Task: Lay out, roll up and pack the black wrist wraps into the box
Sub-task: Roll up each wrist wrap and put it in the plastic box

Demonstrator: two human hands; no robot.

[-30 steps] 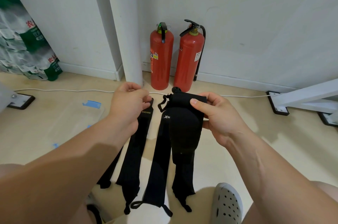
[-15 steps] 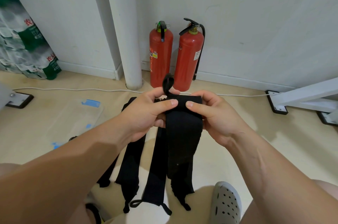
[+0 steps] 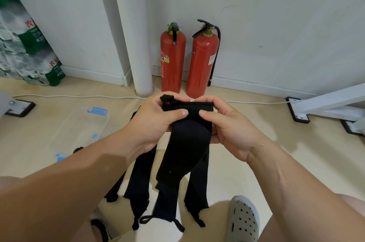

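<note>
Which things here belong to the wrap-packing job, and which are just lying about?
Job: held wrap, wraps on floor, clear box, left hand, right hand.
Lying about: fire extinguishers, white cable, grey shoe, pack of bottles.

Brightness: even, soft indoor light; the white wall (image 3: 276, 24) was bright, not blown out.
Shadows: a broad soft shade lay across the near left forearm (image 3: 79, 182); a fainter one marked the floor (image 3: 276, 141) at right.
Glare: a dull sheen on the fire extinguishers (image 3: 172, 59).
Distortion: the pillar (image 3: 136, 44) leaned, bent by the wide lens.
Focus: sharp throughout; the black wrist wrap (image 3: 185, 143) showed little texture.
</note>
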